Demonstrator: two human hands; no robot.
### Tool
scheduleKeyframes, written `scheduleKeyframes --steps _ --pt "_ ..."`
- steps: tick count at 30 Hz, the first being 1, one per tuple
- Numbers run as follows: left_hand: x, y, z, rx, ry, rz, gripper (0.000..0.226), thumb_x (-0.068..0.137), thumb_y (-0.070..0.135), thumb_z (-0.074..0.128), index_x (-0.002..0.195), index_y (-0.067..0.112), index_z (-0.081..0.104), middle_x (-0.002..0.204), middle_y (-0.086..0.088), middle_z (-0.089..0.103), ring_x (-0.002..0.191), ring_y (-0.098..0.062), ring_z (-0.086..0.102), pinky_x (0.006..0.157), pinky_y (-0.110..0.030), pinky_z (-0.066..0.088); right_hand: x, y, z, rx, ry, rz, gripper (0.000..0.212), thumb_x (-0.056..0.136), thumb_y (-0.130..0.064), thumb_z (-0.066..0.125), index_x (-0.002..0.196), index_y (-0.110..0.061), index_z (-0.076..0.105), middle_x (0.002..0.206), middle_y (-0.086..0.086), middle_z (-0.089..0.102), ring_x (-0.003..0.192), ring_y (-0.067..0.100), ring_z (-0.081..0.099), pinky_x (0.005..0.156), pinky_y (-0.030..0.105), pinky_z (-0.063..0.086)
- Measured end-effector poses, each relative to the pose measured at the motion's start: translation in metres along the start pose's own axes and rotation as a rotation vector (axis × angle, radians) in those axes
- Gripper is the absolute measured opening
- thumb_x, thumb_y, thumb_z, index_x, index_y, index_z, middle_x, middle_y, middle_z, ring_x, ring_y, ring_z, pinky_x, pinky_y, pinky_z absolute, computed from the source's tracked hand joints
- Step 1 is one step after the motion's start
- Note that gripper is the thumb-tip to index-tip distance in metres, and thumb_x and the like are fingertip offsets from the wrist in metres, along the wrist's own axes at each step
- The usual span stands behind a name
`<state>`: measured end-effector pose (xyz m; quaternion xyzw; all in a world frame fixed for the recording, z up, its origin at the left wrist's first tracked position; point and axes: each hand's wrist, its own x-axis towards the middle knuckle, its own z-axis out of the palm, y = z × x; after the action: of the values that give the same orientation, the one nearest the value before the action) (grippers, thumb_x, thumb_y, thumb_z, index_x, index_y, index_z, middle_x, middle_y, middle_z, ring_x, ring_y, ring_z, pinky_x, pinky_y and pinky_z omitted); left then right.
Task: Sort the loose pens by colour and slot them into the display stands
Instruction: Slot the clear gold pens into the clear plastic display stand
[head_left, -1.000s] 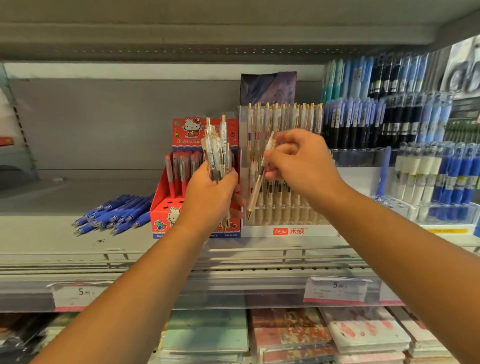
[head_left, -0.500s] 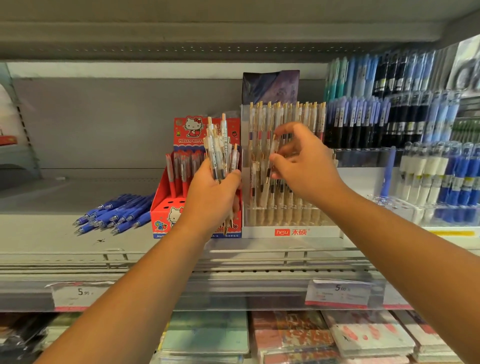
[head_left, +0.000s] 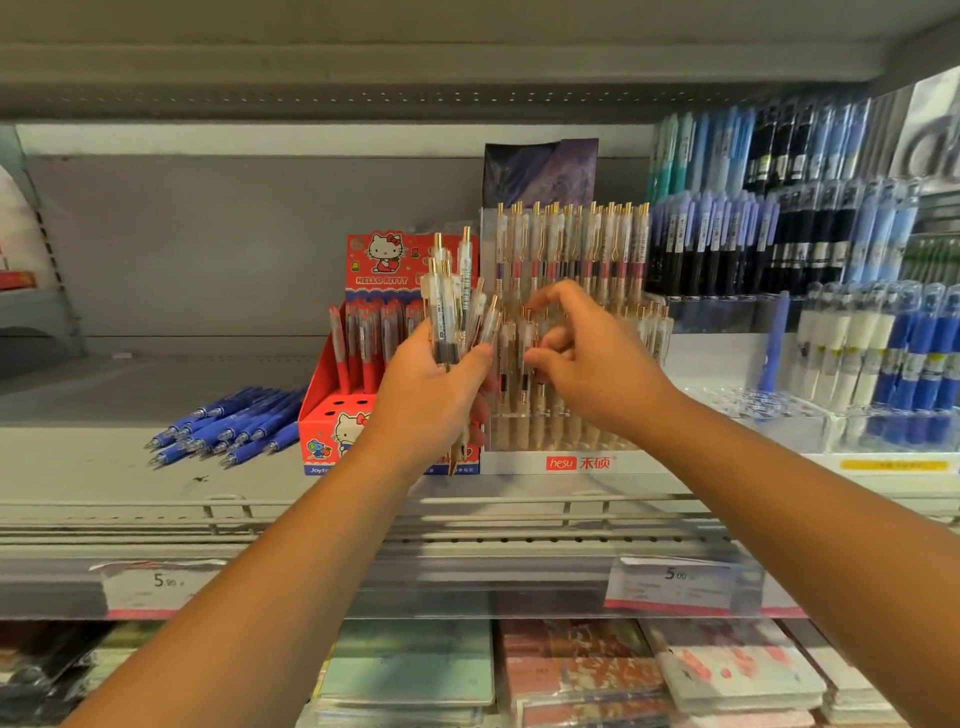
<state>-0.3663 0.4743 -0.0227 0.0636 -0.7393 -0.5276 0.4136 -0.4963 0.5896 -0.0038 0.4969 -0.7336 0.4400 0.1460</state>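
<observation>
Your left hand: your left hand (head_left: 431, 395) grips a bundle of clear pens (head_left: 451, 312) with gold clips. The fingers are wrapped round the barrels and the thumb presses across the front.
Bundle: it stands nearly upright, clip ends up, in front of the seam between the red box and the clear stand. One tip pokes out below your palm.
Your right hand: your right hand (head_left: 597, 364) hovers just beside the bundle, in front of the lower row of the stand. The forefinger (head_left: 550, 297) arches over the thumb with a narrow gap between them. It is blurred, so you cannot tell whether it pinches a pen.
Clear stand: the clear display stand (head_left: 519, 462) with a white base sits on the shelf (head_left: 104, 467). It holds two tiers of matching gold-clipped pens (head_left: 571, 239), all upright.
Red box: the red cartoon-cat box (head_left: 324, 423) touches the stand's left side. Red pens (head_left: 363, 343) fill its back rows, and open holes show in its front.
Loose pens: a pile of blue pens (head_left: 228, 426) lies flat on the shelf just left of the red box.
Far right: the tiered racks (head_left: 727, 244) hold blue, black and white pens.
Below: price tags (head_left: 156, 582) sit on the shelf edge, with notebooks (head_left: 571, 670) underneath.
</observation>
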Motion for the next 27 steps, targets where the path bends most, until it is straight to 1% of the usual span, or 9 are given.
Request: scheduleKeyframes --steps 4,6,9,13,15,17,21,24,27 --pt "0.0 -0.002 0.0 -0.018 -0.009 0.005 0.015 0.099 0.022 0.057 0.111 0.031 0.054 0.07 0.001 0.07 0.051 -0.016 0.061 0.047 -0.031 0.053 -0.003 -0.002 -0.004 -0.163 0.013 -0.033 0.04 0.092 -0.026 0.067 0.126 -0.029 0.047 0.067 -0.006 0.063 0.059 0.002 0.061 0.058 0.024 0.053" --pt "0.001 -0.002 -0.001 -0.029 -0.017 0.01 0.018 0.098 0.023 0.057 0.115 0.031 0.054 0.071 0.0 0.07 0.052 -0.016 0.062 0.047 -0.03 0.052 -0.006 -0.005 -0.006 -0.177 0.074 -0.056 0.033 0.092 -0.031 0.067 0.121 -0.028 0.051 0.063 -0.007 0.059 0.055 0.003 0.058 0.056 0.024 0.053" --pt "-0.001 -0.002 0.0 -0.028 -0.062 0.029 0.017 0.097 0.023 0.059 0.112 0.032 0.057 0.071 -0.001 0.071 0.052 -0.018 0.062 0.045 -0.03 0.051 -0.009 -0.018 -0.007 0.096 0.077 -0.021 0.015 0.092 -0.033 0.066 0.104 -0.026 0.06 0.065 -0.009 0.057 0.054 0.0 0.053 0.05 0.016 0.045" --pt "-0.004 -0.001 0.001 -0.062 -0.13 0.033 0.012 0.097 0.022 0.06 0.104 0.032 0.061 0.07 -0.002 0.07 0.052 -0.022 0.061 0.043 -0.034 0.053 -0.012 -0.034 -0.005 0.298 -0.051 0.102 0.022 0.091 -0.028 0.068 0.107 -0.013 0.065 0.09 0.008 0.065 0.074 0.017 0.063 0.061 0.032 0.056" --pt "-0.005 0.001 0.003 -0.063 -0.135 0.039 0.01 0.097 0.024 0.061 0.105 0.03 0.06 0.072 -0.005 0.069 0.051 -0.022 0.062 0.043 -0.035 0.054 -0.013 -0.036 -0.006 0.403 -0.064 0.157 0.02 0.092 -0.02 0.068 0.106 -0.006 0.064 0.089 0.017 0.065 0.07 0.02 0.063 0.057 0.03 0.058" --pt "-0.006 0.002 0.004 -0.068 -0.139 0.038 0.009 0.097 0.025 0.061 0.106 0.028 0.059 0.074 -0.006 0.07 0.052 -0.023 0.063 0.043 -0.036 0.055 -0.014 -0.036 -0.009 0.467 -0.063 0.203 0.016 0.092 -0.014 0.067 0.104 -0.003 0.065 0.093 0.021 0.067 0.073 0.019 0.065 0.06 0.027 0.059" --pt "-0.007 0.003 0.006 -0.126 -0.138 -0.051 0.011 0.099 0.022 0.059 0.109 0.024 0.057 0.079 -0.003 0.073 0.06 -0.026 0.07 0.048 -0.039 0.058 -0.014 -0.028 -0.015 0.578 -0.07 0.243 0.007 0.094 -0.006 0.063 0.099 -0.004 0.068 0.083 0.01 0.07 0.073 0.018 0.07 0.07 0.031 0.062" --pt "-0.005 0.002 0.005 -0.113 -0.136 -0.084 0.011 0.099 0.021 0.058 0.11 0.025 0.058 0.081 0.0 0.074 0.07 -0.026 0.073 0.053 -0.043 0.06 -0.011 -0.022 -0.022 0.609 0.029 0.273 0.008 0.094 -0.005 0.062 0.098 -0.01 0.067 0.076 0.002 0.069 0.066 0.013 0.071 0.066 0.029 0.062" --pt "-0.003 0.001 0.005 -0.107 -0.12 -0.084 0.012 0.1 0.02 0.056 0.111 0.023 0.055 0.079 -0.002 0.074 0.069 -0.021 0.072 0.053 -0.041 0.06 -0.005 -0.016 -0.03 0.528 0.15 0.247 0.017 0.094 -0.008 0.063 0.107 -0.017 0.058 0.084 0.003 0.069 0.068 0.011 0.072 0.062 0.024 0.06"
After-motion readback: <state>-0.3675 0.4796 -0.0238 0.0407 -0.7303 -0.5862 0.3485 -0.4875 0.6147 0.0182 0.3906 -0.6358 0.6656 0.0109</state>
